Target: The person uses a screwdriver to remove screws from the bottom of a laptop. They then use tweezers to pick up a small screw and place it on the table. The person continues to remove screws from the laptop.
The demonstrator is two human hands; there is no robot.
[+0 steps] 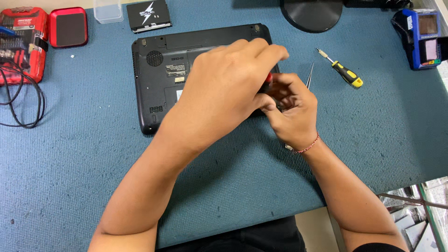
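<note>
A black laptop lies bottom-up on the blue mat. My left hand reaches across its right half, fingers closed over a small red-handled tool of which only a sliver shows. My right hand, with a red thread bracelet at the wrist, is curled against the laptop's right edge, its fingertips closed on the lower part of the same tool. The tool's tip and the spot it touches are hidden by both hands. Thin metal tweezers lie just right of my hands.
A yellow-and-black screwdriver lies further right. At the back stand a red bit set, a red case, a clear box, a black flat drive and a round black stand base. A blue device sits far right, black cable far left.
</note>
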